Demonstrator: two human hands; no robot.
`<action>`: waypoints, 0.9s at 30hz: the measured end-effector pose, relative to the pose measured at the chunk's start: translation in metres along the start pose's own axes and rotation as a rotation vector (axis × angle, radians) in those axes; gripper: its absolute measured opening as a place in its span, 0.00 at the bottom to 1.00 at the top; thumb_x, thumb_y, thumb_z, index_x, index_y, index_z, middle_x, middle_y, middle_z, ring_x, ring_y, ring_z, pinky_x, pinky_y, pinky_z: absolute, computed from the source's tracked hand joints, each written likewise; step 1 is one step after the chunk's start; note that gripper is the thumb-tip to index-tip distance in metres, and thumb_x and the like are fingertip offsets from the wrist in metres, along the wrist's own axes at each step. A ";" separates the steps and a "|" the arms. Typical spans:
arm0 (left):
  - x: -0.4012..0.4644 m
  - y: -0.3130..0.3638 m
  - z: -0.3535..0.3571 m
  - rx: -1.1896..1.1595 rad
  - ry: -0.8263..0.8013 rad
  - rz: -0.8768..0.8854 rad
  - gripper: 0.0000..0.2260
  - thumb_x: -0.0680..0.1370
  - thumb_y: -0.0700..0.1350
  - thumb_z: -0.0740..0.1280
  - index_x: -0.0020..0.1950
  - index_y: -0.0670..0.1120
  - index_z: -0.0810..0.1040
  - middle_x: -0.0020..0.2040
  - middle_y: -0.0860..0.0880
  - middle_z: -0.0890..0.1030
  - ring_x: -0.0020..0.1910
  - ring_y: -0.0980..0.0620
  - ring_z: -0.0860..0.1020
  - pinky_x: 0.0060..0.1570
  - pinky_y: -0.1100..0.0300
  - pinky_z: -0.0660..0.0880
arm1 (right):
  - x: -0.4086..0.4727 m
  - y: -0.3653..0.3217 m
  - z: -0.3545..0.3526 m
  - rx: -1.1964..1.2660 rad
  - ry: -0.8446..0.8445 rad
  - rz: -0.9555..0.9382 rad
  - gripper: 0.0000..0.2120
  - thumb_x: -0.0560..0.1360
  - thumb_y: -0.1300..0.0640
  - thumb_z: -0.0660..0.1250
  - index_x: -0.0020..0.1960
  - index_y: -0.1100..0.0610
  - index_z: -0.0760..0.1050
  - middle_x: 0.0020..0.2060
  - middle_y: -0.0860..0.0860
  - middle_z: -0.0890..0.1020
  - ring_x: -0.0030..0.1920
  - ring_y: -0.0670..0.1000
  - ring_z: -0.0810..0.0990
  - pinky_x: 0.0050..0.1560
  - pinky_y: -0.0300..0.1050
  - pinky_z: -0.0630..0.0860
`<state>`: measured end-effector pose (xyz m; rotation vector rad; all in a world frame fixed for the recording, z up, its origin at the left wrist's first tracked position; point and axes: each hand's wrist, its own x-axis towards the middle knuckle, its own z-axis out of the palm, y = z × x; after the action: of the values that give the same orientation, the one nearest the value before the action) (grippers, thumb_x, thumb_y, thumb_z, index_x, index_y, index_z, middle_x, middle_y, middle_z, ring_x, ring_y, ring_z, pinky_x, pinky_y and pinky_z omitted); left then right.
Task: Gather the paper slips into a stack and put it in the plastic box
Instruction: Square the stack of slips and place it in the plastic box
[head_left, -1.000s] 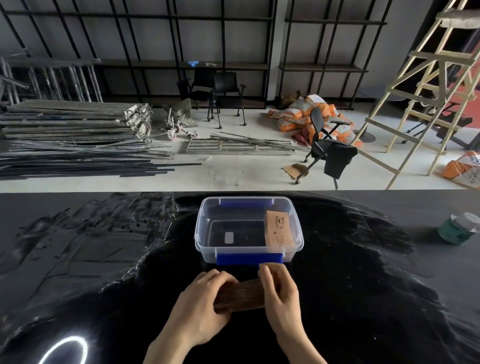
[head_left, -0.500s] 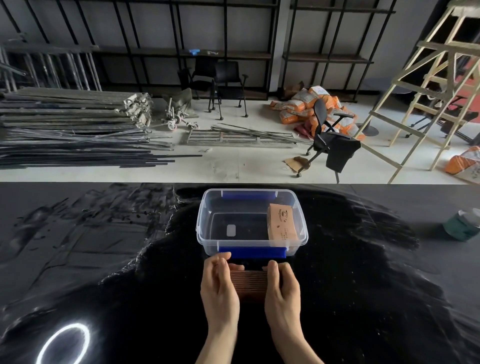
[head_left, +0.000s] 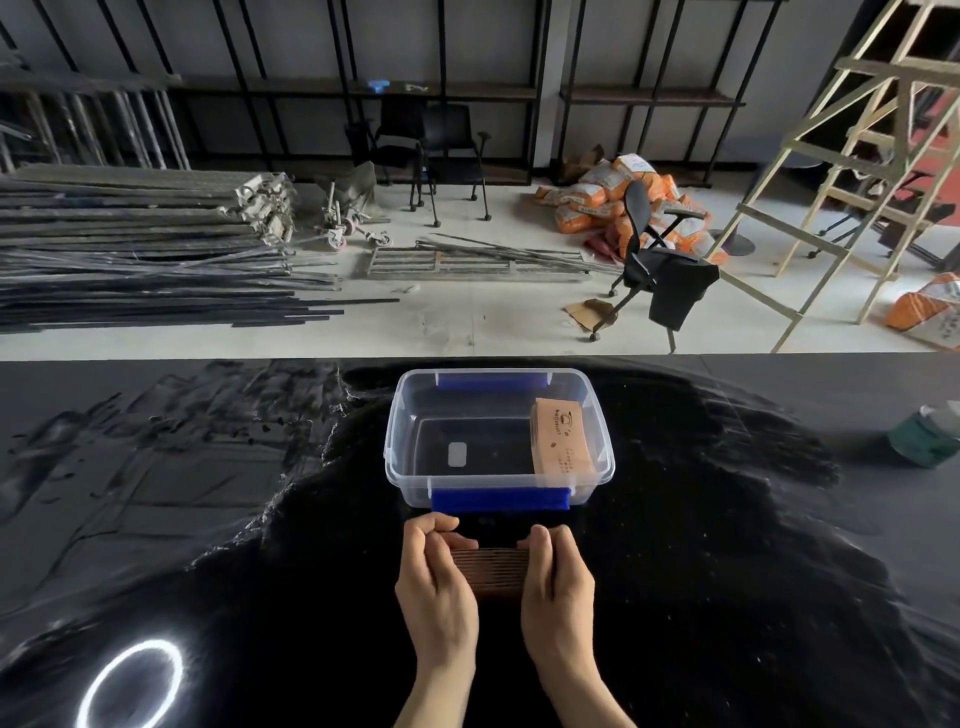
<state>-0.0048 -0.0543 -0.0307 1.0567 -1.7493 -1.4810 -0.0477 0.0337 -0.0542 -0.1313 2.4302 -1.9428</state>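
Observation:
A stack of brown paper slips (head_left: 491, 569) stands on its edge on the black table, just in front of the clear plastic box (head_left: 400, 415) with blue clips. My left hand (head_left: 434, 587) presses the stack's left end and my right hand (head_left: 556, 584) presses its right end, so the stack is squeezed between them. Inside the box, against its right wall, leans another brown stack of slips (head_left: 561, 441) with printing on its face. The box has no lid on it.
A green tape roll (head_left: 924, 436) lies at the table's right edge. A ring light reflects in the glossy tabletop (head_left: 130, 680) at the lower left. Beyond the table's far edge are metal bars, chairs, sacks and a wooden ladder on the floor.
The stack has turned from slanted to square between my hands, and both hands with it have moved closer to the box's front wall.

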 end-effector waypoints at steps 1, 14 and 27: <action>0.001 -0.001 0.000 0.000 -0.002 0.009 0.12 0.85 0.38 0.55 0.50 0.48 0.77 0.40 0.47 0.84 0.42 0.59 0.81 0.45 0.54 0.78 | 0.000 0.000 0.000 -0.003 0.009 0.002 0.13 0.84 0.57 0.61 0.41 0.56 0.75 0.36 0.47 0.84 0.34 0.46 0.81 0.34 0.37 0.77; 0.028 0.036 -0.048 0.868 -0.861 0.605 0.28 0.72 0.50 0.71 0.71 0.63 0.68 0.66 0.62 0.76 0.66 0.60 0.73 0.70 0.59 0.71 | 0.001 -0.003 0.002 0.005 0.027 0.068 0.15 0.85 0.58 0.61 0.39 0.56 0.75 0.32 0.54 0.82 0.33 0.52 0.80 0.34 0.45 0.78; 0.028 0.035 -0.036 0.108 -0.590 0.001 0.20 0.67 0.38 0.83 0.55 0.49 0.83 0.48 0.52 0.90 0.50 0.54 0.88 0.45 0.64 0.82 | 0.007 -0.039 -0.040 0.390 -0.374 0.114 0.30 0.66 0.50 0.81 0.65 0.57 0.78 0.53 0.59 0.88 0.56 0.59 0.87 0.54 0.49 0.83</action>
<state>0.0055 -0.0942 0.0098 0.7024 -2.2439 -1.8414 -0.0561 0.0639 -0.0066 -0.3054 1.7619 -2.0738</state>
